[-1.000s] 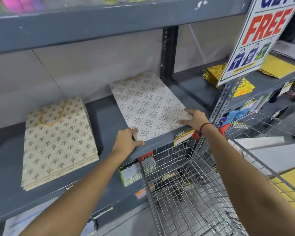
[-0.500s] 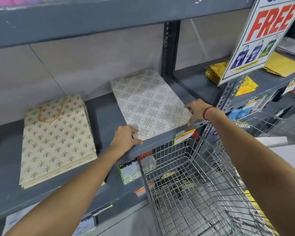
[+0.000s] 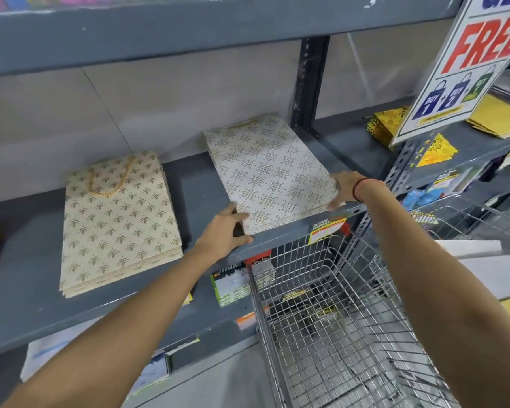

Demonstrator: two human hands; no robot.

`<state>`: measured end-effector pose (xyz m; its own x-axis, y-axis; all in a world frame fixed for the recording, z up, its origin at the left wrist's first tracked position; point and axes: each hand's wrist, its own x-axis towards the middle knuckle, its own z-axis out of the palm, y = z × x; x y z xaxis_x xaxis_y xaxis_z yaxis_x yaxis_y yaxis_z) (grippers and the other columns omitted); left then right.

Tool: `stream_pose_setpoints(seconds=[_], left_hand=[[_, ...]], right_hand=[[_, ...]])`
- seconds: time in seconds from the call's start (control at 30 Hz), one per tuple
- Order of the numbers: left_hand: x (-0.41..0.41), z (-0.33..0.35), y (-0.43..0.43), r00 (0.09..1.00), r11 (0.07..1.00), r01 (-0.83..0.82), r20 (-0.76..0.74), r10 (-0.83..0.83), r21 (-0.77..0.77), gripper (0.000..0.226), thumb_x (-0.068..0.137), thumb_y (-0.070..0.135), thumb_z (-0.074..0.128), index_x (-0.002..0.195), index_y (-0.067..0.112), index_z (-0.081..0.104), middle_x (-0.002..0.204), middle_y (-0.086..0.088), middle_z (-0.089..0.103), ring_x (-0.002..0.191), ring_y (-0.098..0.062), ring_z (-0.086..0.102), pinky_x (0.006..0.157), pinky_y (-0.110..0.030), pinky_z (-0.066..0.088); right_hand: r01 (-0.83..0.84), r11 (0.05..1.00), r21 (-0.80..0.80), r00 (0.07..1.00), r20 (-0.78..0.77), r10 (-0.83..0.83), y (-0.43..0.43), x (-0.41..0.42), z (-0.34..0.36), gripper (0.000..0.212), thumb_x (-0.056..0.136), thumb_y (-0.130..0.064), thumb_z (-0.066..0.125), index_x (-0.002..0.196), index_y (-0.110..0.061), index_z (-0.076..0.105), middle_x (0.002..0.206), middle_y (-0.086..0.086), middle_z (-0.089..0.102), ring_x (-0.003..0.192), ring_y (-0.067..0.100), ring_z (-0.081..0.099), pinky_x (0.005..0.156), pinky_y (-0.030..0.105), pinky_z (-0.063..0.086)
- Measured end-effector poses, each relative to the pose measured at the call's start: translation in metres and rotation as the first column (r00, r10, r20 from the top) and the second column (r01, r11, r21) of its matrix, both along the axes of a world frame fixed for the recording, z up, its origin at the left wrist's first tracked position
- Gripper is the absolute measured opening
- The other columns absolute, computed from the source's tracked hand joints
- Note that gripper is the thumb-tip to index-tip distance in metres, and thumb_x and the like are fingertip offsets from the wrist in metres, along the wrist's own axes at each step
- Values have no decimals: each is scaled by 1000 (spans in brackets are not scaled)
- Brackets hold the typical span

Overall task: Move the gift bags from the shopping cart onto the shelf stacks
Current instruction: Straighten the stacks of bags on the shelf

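Note:
A stack of white gift bags (image 3: 271,172) with a gold lattice print lies flat on the grey shelf (image 3: 198,184), its front edge at the shelf lip. My left hand (image 3: 224,231) clasps the stack's front-left corner, thumb along the shelf's front edge. My right hand (image 3: 343,188) holds the front-right corner, fingers against the right side. Left of it lies a stack of cream gift bags (image 3: 118,219) with gold leaf motifs and a gold cord handle. The wire shopping cart (image 3: 336,319) stands below my arms; I see no gift bags in its basket.
A dark upright post (image 3: 309,83) stands just behind the white stack. A "FREE" offer sign (image 3: 465,63) hangs at the right, in front of yellow bags (image 3: 386,125) on the neighbouring shelf. Another shelf board runs overhead. Price tags line the shelf front.
My right hand has slid off the top of the white stack to its front-right corner. My left hand stays at the front-left corner. The stack has barely shifted.

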<state>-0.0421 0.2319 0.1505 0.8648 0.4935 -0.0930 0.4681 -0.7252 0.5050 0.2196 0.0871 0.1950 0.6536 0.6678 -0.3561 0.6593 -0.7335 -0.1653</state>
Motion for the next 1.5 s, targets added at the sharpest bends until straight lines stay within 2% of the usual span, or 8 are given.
stream_pose_setpoints(seconds=[0.1, 0.17, 0.27, 0.43, 0.63, 0.87, 1.2, 1.5], left_hand=[[-31, 8, 6, 990, 999, -47, 133, 43, 26, 65, 80, 30, 70, 139, 21, 43, 158, -8, 17, 145, -23, 22, 119, -33, 19], [-61, 14, 18, 969, 987, -148, 212, 130, 70, 59, 83, 36, 66, 136, 20, 47, 155, -8, 26, 143, -23, 27, 118, -37, 24], [-114, 15, 46, 923, 943, -318, 259, 283, 101, 47, 88, 36, 58, 130, 14, 53, 147, -12, 38, 137, -25, 34, 114, -36, 28], [-191, 1, 80, 806, 814, -576, 219, 550, 78, 40, 91, 25, 56, 124, 3, 57, 140, -24, 45, 133, -37, 39, 111, -40, 31], [-237, -9, 74, 763, 768, -640, 101, 638, -18, 45, 90, 26, 59, 127, 2, 53, 129, -25, 54, 127, -39, 43, 104, -40, 36], [-247, -2, 70, 735, 731, -672, 18, 678, -119, 65, 71, 28, 80, 128, 8, 55, 120, -17, 65, 115, -30, 58, 94, -31, 45], [-259, -12, 71, 719, 723, -675, 90, 690, -151, 61, 73, 20, 79, 128, 6, 57, 120, -17, 67, 109, -28, 63, 103, -34, 45], [-266, -15, 96, 778, 775, -627, 0, 629, -84, 47, 80, 20, 73, 124, 11, 62, 118, -20, 67, 106, -32, 64, 97, -35, 49]], right_hand=[[218, 928, 303, 967, -197, -162, 10, -30, 14, 93, 65, -32, 82, 141, -11, 32, 145, 14, 42, 132, 34, 40, 109, 46, 34], [245, 840, 485, 944, -316, -93, 26, -67, 23, 81, 71, -31, 78, 139, -12, 36, 143, 14, 44, 130, 31, 43, 108, 42, 35], [132, 815, 564, 920, -377, 112, 62, -135, 25, 66, 75, -34, 74, 131, -12, 46, 136, 14, 50, 124, 27, 50, 108, 41, 39], [49, 810, 584, 867, -427, 255, 115, -219, 3, 60, 90, -33, 56, 141, -10, 34, 140, 14, 48, 130, 28, 45, 111, 37, 34], [-92, 853, 513, 852, -403, 334, 131, -276, -38, 51, 97, -29, 43, 142, -8, 32, 136, 19, 51, 129, 30, 45, 109, 34, 33], [-130, 827, 546, 884, -314, 346, 120, -293, -53, 65, 90, -25, 58, 143, -2, 28, 150, 17, 34, 139, 28, 30, 115, 32, 23], [-120, 812, 572, 905, -273, 326, 117, -291, -58, 66, 82, -17, 69, 138, -1, 38, 139, 16, 50, 129, 26, 47, 112, 39, 36], [-113, 851, 512, 924, -260, 280, 130, -282, -58, 67, 71, -18, 79, 129, 0, 50, 130, 19, 58, 119, 32, 56, 103, 46, 45]])
